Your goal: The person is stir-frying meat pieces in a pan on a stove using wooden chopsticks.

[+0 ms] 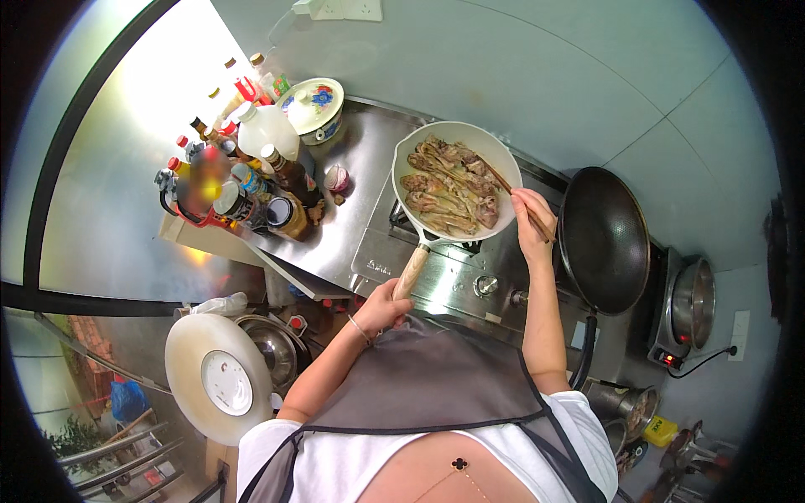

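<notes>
A white frying pan [399,182] sits on the gas stove, full of browned meat pieces [449,182] that look like poultry legs. My left hand [382,308] grips the end of its wood-patterned handle [412,271]. In my right hand [533,220] is a pair of brown wooden chopsticks [497,176], slanting over the pan's right rim with their tips among the meat. The burner beneath the pan is mostly hidden. A control knob [486,286] shows on the steel stove front [434,283] between my arms.
A dark wok [604,239] stands right of my right hand, its handle [586,352] pointing toward me. Left are crowded sauce bottles [292,176], a cut red onion [337,178] and a floral lidded enamel pot [314,110]. A metal pot [695,302] sits on a plugged-in cooker at far right.
</notes>
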A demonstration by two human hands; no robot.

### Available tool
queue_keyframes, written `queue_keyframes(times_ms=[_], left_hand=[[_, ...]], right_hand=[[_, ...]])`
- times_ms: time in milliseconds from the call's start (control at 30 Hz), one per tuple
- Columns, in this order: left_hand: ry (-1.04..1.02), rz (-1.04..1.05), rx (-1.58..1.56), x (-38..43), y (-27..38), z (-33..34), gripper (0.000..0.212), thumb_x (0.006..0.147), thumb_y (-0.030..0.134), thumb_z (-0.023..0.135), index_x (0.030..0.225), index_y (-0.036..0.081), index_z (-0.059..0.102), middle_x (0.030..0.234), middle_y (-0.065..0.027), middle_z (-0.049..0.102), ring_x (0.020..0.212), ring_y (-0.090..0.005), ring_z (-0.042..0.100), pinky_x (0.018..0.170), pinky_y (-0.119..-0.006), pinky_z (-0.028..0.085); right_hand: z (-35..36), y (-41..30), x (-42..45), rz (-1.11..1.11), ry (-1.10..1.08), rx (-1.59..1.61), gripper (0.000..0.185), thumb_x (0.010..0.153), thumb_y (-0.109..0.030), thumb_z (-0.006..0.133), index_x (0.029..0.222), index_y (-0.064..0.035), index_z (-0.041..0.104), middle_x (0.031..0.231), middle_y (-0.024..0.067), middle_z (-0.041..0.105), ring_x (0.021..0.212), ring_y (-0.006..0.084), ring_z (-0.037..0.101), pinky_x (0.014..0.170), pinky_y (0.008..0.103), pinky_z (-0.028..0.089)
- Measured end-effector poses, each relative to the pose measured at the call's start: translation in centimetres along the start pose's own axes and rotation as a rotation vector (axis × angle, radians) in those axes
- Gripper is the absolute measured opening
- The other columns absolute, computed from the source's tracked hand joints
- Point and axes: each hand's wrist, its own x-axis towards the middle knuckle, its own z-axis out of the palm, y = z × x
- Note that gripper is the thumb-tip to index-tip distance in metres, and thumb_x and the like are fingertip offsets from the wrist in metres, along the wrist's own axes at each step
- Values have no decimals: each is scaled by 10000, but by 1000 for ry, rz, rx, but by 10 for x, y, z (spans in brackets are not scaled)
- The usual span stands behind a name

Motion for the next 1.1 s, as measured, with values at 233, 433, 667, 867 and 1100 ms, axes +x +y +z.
queue_keyframes(times_ms=[233,433,667,867,1100], left_hand=[[-32,19,23,-3,8,2,357,802,57,599,1121,-23,461,701,-2,483,468,-74,444,394,-216,357],[-119,-47,-176,-19,62,12,244,797,51,561,1013,-10,467,705,-35,517,482,-93,483,409,-213,375],[-120,-143,-216,-23,97,17,223,820,37,531,1024,-10,454,746,-66,528,521,-100,509,436,-236,433],[-115,-160,-224,-26,109,20,217,827,47,528,1017,-14,442,750,-74,529,514,-99,515,447,-237,450],[-128,-159,-229,-27,114,19,198,831,53,513,1000,-14,436,757,-86,538,500,-109,522,459,-248,458]], right_hand=[[1,3,-8,11,68,48,163,846,-95,641,958,24,649,970,140,651,897,234,626,792,288,478],[-3,6,-2,14,42,33,168,846,-104,644,950,27,648,960,137,652,879,220,627,783,288,479],[-9,0,19,56,-22,52,136,843,-82,634,919,31,645,912,122,651,795,191,628,717,262,481],[-8,3,27,84,-26,112,151,836,-100,649,894,39,646,885,117,650,766,177,625,693,250,480],[-11,5,31,82,-47,92,170,840,-125,650,886,39,652,887,117,650,778,184,621,709,261,478]])
